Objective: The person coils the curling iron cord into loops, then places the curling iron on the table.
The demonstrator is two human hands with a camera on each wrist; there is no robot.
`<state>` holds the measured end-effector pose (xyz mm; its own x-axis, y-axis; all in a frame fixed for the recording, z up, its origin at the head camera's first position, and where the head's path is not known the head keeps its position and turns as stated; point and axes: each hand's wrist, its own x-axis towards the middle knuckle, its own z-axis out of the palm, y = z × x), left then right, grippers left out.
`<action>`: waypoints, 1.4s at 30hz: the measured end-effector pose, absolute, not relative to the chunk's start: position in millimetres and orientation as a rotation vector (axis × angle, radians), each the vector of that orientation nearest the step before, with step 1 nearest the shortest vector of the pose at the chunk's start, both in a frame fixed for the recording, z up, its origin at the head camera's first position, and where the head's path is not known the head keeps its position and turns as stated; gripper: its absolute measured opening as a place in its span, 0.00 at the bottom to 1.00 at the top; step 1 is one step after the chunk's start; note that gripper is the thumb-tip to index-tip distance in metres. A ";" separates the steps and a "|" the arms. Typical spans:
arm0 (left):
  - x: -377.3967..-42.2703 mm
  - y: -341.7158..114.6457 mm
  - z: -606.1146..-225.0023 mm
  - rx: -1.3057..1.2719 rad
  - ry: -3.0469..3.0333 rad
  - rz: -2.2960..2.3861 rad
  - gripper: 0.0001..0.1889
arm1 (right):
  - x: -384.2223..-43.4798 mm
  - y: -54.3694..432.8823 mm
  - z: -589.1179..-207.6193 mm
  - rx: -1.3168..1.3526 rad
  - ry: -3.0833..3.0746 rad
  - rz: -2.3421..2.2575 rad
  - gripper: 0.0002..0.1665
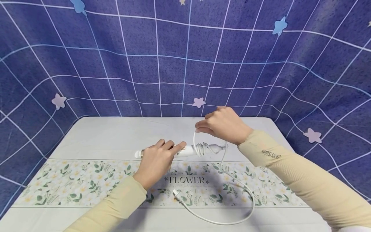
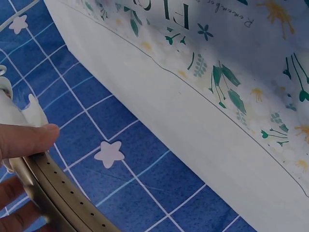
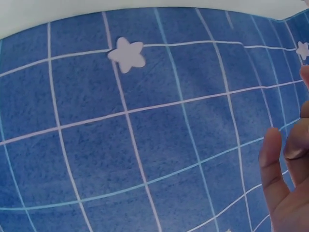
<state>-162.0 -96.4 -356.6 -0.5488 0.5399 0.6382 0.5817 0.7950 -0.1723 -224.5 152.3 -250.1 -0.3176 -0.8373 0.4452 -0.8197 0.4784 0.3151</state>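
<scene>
A white hair straightener [image 1: 186, 151] with gold-brown, hole-dotted plates [image 2: 65, 193] lies sideways above the table. My left hand [image 1: 157, 161] grips it around the plate end, thumb on one side and fingers on the other. White cord [image 1: 203, 149] is looped several times around the handle. Above the handle's right end, my right hand [image 1: 225, 125] pinches a stretch of the cord between thumb and fingertips. From there the free cord runs down in a wide curve to its plug [image 1: 177, 194] near the table's front. In the right wrist view only part of the right hand [image 3: 289, 188] shows, without the cord.
Beneath lies a white tablecloth [image 1: 116, 129] with a floral band [image 1: 87, 183] lettered FLOWER. A blue grid-patterned curtain [image 1: 174, 71] with star shapes stands behind the table and along both sides.
</scene>
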 end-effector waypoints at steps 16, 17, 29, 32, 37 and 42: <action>-158.9 -98.1 -354.5 -0.884 -2.207 -0.065 0.35 | -239.8 157.4 -257.3 1.435 -2.239 -0.083 0.09; -158.7 -98.5 -354.3 -0.878 -2.211 -0.070 0.35 | -239.9 158.5 -256.4 1.429 -2.259 -0.074 0.08; -162.0 -106.2 -348.3 -0.853 -2.201 -0.199 0.34 | -245.9 187.5 -258.6 1.322 -2.678 0.207 0.18; -162.0 -105.8 -347.6 -0.874 -2.193 -0.227 0.35 | -247.7 189.6 -261.1 1.349 -2.696 0.279 0.19; -161.0 -104.0 -346.3 -0.893 -2.185 -0.264 0.35 | -251.0 188.3 -266.8 1.349 -2.723 0.354 0.18; -160.5 -103.3 -344.9 -0.876 -2.197 -0.286 0.35 | -254.5 186.3 -278.1 1.363 -2.743 0.444 0.18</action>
